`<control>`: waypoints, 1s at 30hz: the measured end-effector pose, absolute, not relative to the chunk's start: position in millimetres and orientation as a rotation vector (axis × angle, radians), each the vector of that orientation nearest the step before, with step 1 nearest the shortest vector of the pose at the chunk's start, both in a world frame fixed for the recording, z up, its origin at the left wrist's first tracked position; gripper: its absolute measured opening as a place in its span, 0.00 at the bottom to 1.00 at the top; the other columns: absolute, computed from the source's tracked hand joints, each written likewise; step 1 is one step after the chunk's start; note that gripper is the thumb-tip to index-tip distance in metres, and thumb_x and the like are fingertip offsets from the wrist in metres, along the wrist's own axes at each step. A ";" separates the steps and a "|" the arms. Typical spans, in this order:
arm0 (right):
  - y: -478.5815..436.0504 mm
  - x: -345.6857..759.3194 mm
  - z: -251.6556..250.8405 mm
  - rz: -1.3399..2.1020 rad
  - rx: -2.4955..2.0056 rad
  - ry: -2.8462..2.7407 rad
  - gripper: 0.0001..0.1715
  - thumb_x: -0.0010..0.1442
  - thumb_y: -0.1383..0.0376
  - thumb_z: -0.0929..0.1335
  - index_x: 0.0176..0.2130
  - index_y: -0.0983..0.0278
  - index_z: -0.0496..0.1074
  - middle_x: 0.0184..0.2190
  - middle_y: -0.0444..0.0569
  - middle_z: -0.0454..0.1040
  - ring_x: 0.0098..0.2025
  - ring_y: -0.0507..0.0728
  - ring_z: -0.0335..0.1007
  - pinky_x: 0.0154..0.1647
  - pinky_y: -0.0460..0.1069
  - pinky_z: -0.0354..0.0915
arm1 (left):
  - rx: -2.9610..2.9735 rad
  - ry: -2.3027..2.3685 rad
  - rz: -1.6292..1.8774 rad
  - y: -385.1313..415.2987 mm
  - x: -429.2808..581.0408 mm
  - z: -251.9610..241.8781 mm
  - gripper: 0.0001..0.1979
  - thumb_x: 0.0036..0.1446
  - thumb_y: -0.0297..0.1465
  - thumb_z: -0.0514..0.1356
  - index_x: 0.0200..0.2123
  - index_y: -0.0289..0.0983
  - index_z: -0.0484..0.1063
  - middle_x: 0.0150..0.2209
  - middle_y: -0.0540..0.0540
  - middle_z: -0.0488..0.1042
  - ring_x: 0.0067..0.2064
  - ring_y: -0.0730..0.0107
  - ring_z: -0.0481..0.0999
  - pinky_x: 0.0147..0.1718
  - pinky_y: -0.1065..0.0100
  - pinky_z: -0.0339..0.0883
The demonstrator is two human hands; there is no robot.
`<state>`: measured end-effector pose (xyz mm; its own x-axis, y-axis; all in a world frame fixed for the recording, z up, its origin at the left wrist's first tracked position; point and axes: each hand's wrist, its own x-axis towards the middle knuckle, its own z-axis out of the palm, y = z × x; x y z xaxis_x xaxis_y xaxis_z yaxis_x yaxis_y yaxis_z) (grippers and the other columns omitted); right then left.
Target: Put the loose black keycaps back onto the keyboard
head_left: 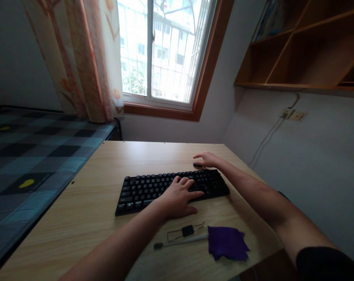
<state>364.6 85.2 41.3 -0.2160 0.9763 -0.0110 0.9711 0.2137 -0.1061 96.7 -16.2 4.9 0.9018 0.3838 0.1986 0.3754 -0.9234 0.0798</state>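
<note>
Well to the left of both hands, a bed (77,140) spread with a checked cover is seen. Beneath the hands, a pale wooden table (92,218) is placed. Beyond them, a bright window (165,58) is set in the wall, with a flowered curtain (95,58) hung on its left. Above and to the right of the hands, wooden shelves (308,54) are fixed. Under the left hand (179,197), a black keyboard (147,191) is laid on the table; that hand is spread over the keys, palm down, its fingers apart. The right hand (207,159) is held apart from it, just past the keyboard's far edge, one finger stretched leftward. On the near side of the left hand, toward the right, a ragged purple cloth (227,242) is laid flat. At the cloth's left edge, a thin brush (183,241) is met; between brush and left hand, a wire tool (188,230) with a dark block is placed. Under the right hand's fingers, a small dark object (197,165) is partly hidden; whether it is gripped cannot be told.
</note>
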 end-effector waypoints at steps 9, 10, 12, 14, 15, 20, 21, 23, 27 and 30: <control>97.5 353.0 32.3 0.087 -2.050 -2.505 0.18 0.54 0.55 0.73 0.45 0.54 0.82 0.41 0.45 0.83 0.44 0.60 0.78 0.47 0.50 0.65 | 3.007 0.613 0.292 -17.8 96.7 7.5 0.33 0.59 0.55 0.59 0.65 0.56 0.63 0.67 0.40 0.60 0.66 0.40 0.58 0.61 0.37 0.50; 97.5 351.5 32.9 0.073 -2.044 -2.503 0.16 0.54 0.56 0.73 0.43 0.55 0.82 0.39 0.46 0.83 0.42 0.60 0.78 0.46 0.50 0.65 | 3.009 0.614 0.299 -17.8 96.7 7.5 0.33 0.58 0.55 0.59 0.65 0.56 0.63 0.67 0.40 0.60 0.66 0.40 0.58 0.61 0.37 0.49; 96.2 350.7 38.6 0.032 -2.028 -2.488 0.15 0.56 0.56 0.73 0.42 0.56 0.82 0.38 0.47 0.83 0.43 0.61 0.77 0.47 0.51 0.65 | 3.014 0.612 0.303 -18.0 96.9 7.4 0.33 0.58 0.55 0.60 0.65 0.56 0.63 0.67 0.40 0.60 0.65 0.41 0.59 0.62 0.38 0.49; 90.2 354.3 50.7 -0.020 -1.976 -2.471 0.14 0.57 0.56 0.73 0.43 0.56 0.83 0.40 0.49 0.83 0.47 0.62 0.76 0.49 0.51 0.64 | 3.014 0.611 0.298 -18.1 97.1 7.3 0.33 0.58 0.54 0.60 0.66 0.56 0.63 0.67 0.41 0.60 0.65 0.41 0.59 0.62 0.38 0.49; 84.2 357.9 58.4 -0.033 -1.924 -2.469 0.14 0.57 0.57 0.73 0.43 0.57 0.83 0.41 0.49 0.83 0.48 0.62 0.75 0.50 0.51 0.63 | 3.013 0.611 0.297 -18.1 97.2 7.2 0.33 0.58 0.54 0.61 0.66 0.56 0.63 0.67 0.41 0.60 0.66 0.42 0.59 0.62 0.39 0.48; 18.4 377.7 86.2 0.198 -1.533 -2.527 0.11 0.57 0.60 0.74 0.41 0.59 0.83 0.41 0.48 0.82 0.44 0.59 0.75 0.48 0.50 0.65 | 3.006 0.617 0.306 -17.1 97.6 5.6 0.33 0.58 0.53 0.61 0.65 0.56 0.63 0.68 0.40 0.60 0.66 0.41 0.58 0.63 0.37 0.46; 1.4 379.7 85.5 0.245 -1.499 -2.526 0.10 0.57 0.61 0.74 0.41 0.59 0.83 0.40 0.48 0.82 0.44 0.58 0.75 0.47 0.50 0.65 | 3.006 0.616 0.301 -16.7 97.7 5.3 0.33 0.58 0.54 0.61 0.65 0.56 0.63 0.68 0.40 0.60 0.66 0.41 0.58 0.63 0.37 0.46; -29.5 381.3 76.8 0.333 -1.486 -2.534 0.10 0.57 0.62 0.74 0.40 0.60 0.83 0.37 0.48 0.81 0.40 0.57 0.75 0.44 0.49 0.66 | 3.006 0.608 0.296 -15.8 98.0 4.7 0.33 0.58 0.54 0.61 0.65 0.56 0.63 0.67 0.40 0.60 0.66 0.41 0.58 0.63 0.37 0.46; -61.5 380.3 46.0 0.361 -1.540 -2.512 0.09 0.54 0.64 0.75 0.39 0.60 0.83 0.35 0.48 0.80 0.39 0.57 0.73 0.41 0.49 0.65 | 3.014 0.602 0.314 -14.8 98.5 3.5 0.33 0.58 0.54 0.61 0.65 0.57 0.64 0.67 0.40 0.60 0.66 0.41 0.58 0.62 0.38 0.47; -62.2 380.1 30.7 0.355 -1.552 -2.483 0.09 0.53 0.64 0.76 0.38 0.61 0.83 0.35 0.48 0.80 0.38 0.57 0.73 0.41 0.50 0.65 | 3.029 0.614 0.322 -14.9 98.3 2.9 0.33 0.57 0.54 0.61 0.65 0.56 0.64 0.66 0.40 0.61 0.66 0.42 0.58 0.62 0.39 0.48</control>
<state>380.1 -62.2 30.7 -0.4331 0.9007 0.0355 0.8547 0.4228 -0.3013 98.3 -14.9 2.9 0.9006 0.3884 0.1953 0.3813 -0.9215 0.0744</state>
